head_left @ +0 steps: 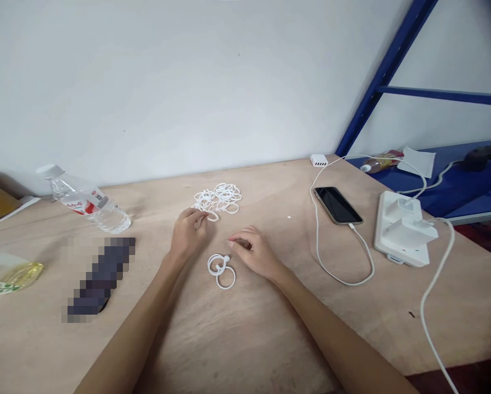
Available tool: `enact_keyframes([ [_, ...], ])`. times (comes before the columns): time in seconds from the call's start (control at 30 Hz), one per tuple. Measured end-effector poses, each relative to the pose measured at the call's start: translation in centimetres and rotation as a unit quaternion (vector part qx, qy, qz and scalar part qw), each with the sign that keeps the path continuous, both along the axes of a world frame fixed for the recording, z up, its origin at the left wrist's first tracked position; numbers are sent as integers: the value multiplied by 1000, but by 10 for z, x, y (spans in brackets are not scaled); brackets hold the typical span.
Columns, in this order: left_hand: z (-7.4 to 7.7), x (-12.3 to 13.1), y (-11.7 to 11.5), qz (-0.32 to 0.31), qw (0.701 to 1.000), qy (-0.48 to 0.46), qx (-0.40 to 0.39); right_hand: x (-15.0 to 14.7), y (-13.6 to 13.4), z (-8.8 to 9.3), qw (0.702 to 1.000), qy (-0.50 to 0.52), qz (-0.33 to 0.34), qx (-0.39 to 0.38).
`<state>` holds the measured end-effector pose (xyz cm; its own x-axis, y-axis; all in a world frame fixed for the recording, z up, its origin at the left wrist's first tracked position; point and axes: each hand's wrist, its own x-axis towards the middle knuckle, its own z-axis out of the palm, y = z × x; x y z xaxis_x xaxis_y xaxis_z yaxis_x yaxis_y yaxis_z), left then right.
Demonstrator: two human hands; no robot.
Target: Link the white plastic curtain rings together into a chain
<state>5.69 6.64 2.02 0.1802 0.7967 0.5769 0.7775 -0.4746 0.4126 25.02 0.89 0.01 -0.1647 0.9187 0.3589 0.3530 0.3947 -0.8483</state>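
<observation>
From the head view, the left hand (187, 232) is reaching at frame centre, its fingers pinching a white ring (211, 215) at the near edge of the ring pile (218, 198). The right hand (255, 253) is resting just right of centre, fingers curled and holding nothing, its fingertips touching two linked rings (221, 270) lying on the wooden table (245, 334). A phone (338, 205) is charging at the right.
</observation>
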Motion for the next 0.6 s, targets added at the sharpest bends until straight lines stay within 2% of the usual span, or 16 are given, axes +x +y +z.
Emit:
enact_keyframes([
  [0.1, 8, 3, -12, -84, 996, 7, 5, 0, 0, -3, 998, 40, -31, -25],
  [0.2, 12, 17, -28, -169, 986, 11, 2, 0, -1, -4, 997, 66, -12, -40],
  [0.27, 12, 29, -38, -200, 980, -9, 3, 0, -1, -3, 996, 71, 9, -45],
  [0.4, 12, 44, -46, -199, 977, -77, -22, 2, 0, 1, 992, 100, 14, -71],
  [0.5, 10, 40, -47, -169, 977, -117, -63, 3, 2, 5, 981, 162, 5, -105],
  [0.6, 6, 32, -47, -173, 973, -110, -106, 5, 3, 9, 961, 233, 0, -148],
])
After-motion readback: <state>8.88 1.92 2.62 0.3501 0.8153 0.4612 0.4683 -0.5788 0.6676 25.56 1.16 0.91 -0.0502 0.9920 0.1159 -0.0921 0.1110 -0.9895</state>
